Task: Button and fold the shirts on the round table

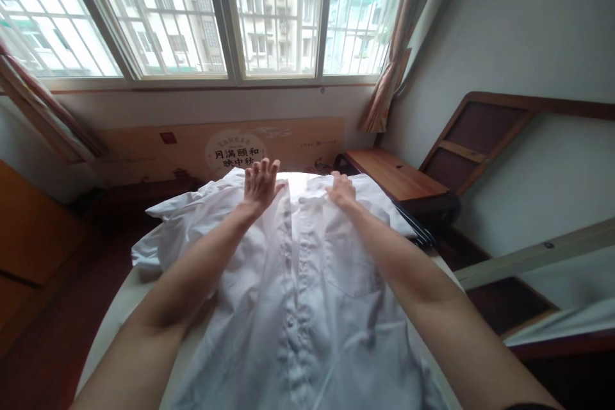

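Observation:
A white button-up shirt (307, 282) lies front side up on a light table (115, 314), its collar end pointing away from me toward the window. My left hand (260, 184) rests near the collar on the left of the button placket, fingers stretched out and raised. My right hand (342, 191) is on the right side of the collar, fingers curled down onto the cloth; whether it pinches the fabric is hard to see. A chest pocket (353, 269) shows under my right forearm.
A wooden bench or side table (394, 173) stands at the right, with a dark hanger-like object (416, 227) by the table edge. A cardboard panel with printed characters (225, 147) leans under the window. A headboard leans on the right wall.

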`<control>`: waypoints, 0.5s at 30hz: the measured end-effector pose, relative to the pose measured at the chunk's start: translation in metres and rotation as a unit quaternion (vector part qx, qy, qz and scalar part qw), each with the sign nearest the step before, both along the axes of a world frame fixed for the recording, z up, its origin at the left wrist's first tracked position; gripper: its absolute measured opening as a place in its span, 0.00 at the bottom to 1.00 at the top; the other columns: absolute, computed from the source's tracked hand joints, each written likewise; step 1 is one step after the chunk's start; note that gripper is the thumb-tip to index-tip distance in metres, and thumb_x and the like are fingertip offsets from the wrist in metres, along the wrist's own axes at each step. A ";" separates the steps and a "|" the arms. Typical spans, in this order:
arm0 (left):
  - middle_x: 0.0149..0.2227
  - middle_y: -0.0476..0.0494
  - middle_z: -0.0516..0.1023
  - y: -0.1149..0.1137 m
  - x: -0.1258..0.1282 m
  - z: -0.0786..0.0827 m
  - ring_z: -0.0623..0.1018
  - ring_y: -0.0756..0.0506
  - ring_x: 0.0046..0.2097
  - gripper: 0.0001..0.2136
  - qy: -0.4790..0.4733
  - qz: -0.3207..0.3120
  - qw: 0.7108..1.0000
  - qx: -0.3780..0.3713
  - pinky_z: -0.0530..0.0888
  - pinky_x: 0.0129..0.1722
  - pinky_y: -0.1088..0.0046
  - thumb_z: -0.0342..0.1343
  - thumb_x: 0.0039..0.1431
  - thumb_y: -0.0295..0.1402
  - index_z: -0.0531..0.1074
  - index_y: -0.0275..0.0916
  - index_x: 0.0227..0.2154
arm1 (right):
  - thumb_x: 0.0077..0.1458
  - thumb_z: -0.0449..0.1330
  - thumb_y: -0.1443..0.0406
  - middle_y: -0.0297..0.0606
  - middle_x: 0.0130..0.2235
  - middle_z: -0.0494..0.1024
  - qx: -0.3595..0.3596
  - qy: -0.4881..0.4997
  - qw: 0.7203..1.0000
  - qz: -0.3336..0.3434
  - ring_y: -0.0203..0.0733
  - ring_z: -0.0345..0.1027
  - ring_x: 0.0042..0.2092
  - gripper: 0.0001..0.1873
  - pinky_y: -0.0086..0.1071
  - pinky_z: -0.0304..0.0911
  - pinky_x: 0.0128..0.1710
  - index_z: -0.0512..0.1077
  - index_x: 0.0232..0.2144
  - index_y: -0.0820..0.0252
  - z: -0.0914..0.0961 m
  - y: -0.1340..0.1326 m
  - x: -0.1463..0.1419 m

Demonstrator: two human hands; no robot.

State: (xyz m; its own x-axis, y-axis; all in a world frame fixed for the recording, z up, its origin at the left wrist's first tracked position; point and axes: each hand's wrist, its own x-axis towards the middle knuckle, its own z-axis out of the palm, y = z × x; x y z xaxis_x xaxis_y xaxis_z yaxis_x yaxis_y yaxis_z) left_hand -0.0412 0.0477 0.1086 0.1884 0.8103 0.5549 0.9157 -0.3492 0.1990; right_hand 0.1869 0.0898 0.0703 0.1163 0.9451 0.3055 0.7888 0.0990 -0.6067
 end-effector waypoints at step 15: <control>0.60 0.30 0.61 -0.242 -0.082 -0.094 0.66 0.36 0.57 0.40 0.003 -0.244 0.958 -0.152 0.68 0.52 0.60 0.47 0.53 0.60 0.50 0.43 0.64 | 0.49 0.61 0.48 0.52 0.63 0.60 -0.072 -0.202 0.807 0.550 0.61 0.46 0.65 0.45 0.59 0.40 0.62 0.53 0.64 0.58 -0.029 -0.260 0.043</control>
